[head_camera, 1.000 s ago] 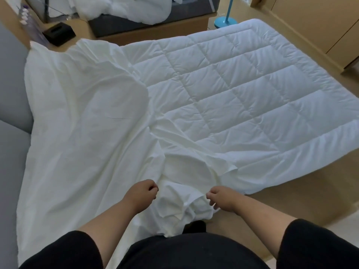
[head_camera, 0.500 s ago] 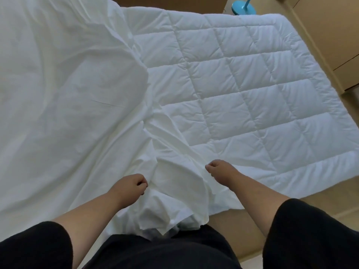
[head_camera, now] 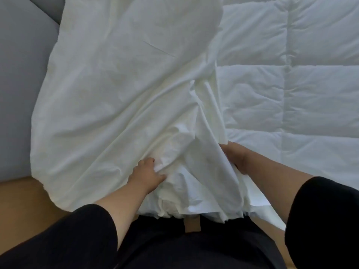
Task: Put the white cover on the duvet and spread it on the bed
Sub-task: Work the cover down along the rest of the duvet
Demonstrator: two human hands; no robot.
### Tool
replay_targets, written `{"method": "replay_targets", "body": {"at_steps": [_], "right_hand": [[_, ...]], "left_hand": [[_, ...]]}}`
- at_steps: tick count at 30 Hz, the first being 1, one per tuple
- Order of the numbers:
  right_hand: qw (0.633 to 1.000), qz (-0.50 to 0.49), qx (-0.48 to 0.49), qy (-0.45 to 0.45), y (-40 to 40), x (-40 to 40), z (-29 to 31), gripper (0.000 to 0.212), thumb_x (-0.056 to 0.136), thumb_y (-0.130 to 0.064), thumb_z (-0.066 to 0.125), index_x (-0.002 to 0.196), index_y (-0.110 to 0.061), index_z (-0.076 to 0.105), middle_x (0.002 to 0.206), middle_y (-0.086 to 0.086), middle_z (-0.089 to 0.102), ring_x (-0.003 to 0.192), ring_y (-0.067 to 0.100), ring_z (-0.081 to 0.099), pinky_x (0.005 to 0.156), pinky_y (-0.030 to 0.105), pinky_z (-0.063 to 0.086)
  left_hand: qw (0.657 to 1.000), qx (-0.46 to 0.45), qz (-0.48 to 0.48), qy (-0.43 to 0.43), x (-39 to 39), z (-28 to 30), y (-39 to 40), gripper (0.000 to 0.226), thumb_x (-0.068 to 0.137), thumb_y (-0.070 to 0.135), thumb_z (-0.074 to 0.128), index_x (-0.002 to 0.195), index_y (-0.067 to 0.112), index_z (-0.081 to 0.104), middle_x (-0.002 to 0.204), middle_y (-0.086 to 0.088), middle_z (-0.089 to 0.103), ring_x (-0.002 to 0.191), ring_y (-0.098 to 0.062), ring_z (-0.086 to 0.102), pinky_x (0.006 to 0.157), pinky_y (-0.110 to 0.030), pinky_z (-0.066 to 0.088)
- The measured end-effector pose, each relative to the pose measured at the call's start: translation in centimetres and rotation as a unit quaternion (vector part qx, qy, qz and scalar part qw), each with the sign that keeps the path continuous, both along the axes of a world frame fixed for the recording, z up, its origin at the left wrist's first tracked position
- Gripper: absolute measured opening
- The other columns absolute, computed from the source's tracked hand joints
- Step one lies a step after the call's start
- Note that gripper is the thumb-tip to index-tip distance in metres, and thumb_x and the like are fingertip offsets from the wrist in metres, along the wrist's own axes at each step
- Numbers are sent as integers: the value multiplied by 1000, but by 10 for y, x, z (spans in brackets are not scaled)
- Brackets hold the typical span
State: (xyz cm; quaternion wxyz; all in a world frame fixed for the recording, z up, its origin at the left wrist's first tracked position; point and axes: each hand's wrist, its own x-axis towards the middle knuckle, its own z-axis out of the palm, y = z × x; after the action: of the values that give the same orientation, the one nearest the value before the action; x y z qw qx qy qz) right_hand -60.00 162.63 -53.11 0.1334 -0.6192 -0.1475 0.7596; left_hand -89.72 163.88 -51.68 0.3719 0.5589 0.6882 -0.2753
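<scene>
Here the left hand [head_camera: 146,174] and right hand [head_camera: 236,158] each grip bunched folds of the white cover [head_camera: 120,90], which lies over the left part of the quilted duvet [head_camera: 291,90]. Left of the duvet is a grey surface [head_camera: 21,84]. Likely risk: pulling gathered fabric instead of one edge could twist the cover's opening or drag the duvet askew.

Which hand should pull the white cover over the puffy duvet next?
Probably the right hand. It grips the white cover at its bunched edge, right beside the bare quilted duvet. The left hand also grips the cover, but on the side away from the uncovered part.
</scene>
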Motion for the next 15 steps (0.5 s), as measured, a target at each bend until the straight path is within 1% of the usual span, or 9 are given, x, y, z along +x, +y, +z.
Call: {"method": "replay_targets", "body": {"at_steps": [3, 5, 7, 9, 10, 12, 13, 14, 15], "right_hand": [[996, 42, -53, 63, -5, -36, 18, 78, 59, -77, 76, 115, -24, 69, 108, 0, 76, 105, 24, 70, 97, 38, 53], [995, 33, -49, 84, -11, -49, 27, 79, 56, -79, 71, 115, -27, 66, 107, -5, 76, 106, 19, 69, 96, 35, 52], [996, -12, -47, 81, -19, -51, 33, 81, 60, -75, 77, 123, -25, 64, 112, -2, 76, 109, 22, 69, 100, 39, 51], [995, -50, -31, 78, -22, -54, 40, 78, 68, -66, 77, 130, -20, 62, 114, 2, 75, 110, 24, 69, 101, 42, 51], [995, -63, -18, 80, -20, -58, 43, 78, 71, -63, 77, 132, -16, 62, 113, 5, 75, 108, 25, 70, 98, 42, 52], [992, -77, -10, 96, -10, -75, 55, 91, 68, -65, 78, 133, -5, 58, 101, 7, 77, 94, 23, 73, 86, 36, 55], [991, -84, -18, 102, -5, -85, 62, 98, 65, -67, 77, 135, -3, 55, 92, 5, 77, 87, 19, 74, 82, 33, 55], [989, -94, -25, 115, 0, -95, 67, 107, 62, -69, 79, 141, -3, 51, 89, 2, 77, 86, 15, 73, 83, 31, 55], [985, -96, -41, 135, 4, -104, 73, 112, 60, -70, 82, 144, -4, 49, 94, 1, 77, 92, 14, 72, 93, 31, 53]], "left_hand": [[994, 102, -32, -11, -1, -16, -3, 17, 88, 26, 57, 102, 17, 59, 108, -8, 58, 102, -34, 58, 75, -38, 48], [988, 143, 12, -63, 4, -14, 1, 13, 91, 13, 49, 93, 11, 62, 96, -5, 58, 97, -35, 59, 70, -32, 38], [966, 145, 155, -149, 15, 4, 7, 21, 97, 16, 46, 95, 17, 67, 100, 3, 63, 99, -29, 60, 74, -31, 40], [912, 101, 274, -289, 26, 38, 6, 23, 98, 20, 50, 91, 28, 71, 100, 7, 70, 99, -21, 64, 80, -32, 49], [889, 57, 281, -356, 32, 59, 2, 23, 99, 20, 52, 89, 27, 72, 97, 5, 72, 96, -19, 66, 80, -31, 51], [852, -63, 249, -456, 43, 95, -12, 21, 101, 22, 54, 90, 23, 73, 92, 1, 73, 88, -15, 66, 79, -27, 51], [842, -112, 222, -479, 46, 109, -19, 19, 98, 28, 57, 88, 25, 72, 88, 2, 71, 84, -13, 64, 79, -26, 50], [840, -151, 187, -486, 48, 119, -25, 18, 93, 36, 59, 82, 29, 71, 82, 6, 68, 80, -10, 61, 77, -25, 48], [841, -183, 159, -484, 46, 126, -29, 19, 88, 42, 60, 76, 31, 70, 77, 11, 65, 76, -7, 59, 75, -24, 47]]}}
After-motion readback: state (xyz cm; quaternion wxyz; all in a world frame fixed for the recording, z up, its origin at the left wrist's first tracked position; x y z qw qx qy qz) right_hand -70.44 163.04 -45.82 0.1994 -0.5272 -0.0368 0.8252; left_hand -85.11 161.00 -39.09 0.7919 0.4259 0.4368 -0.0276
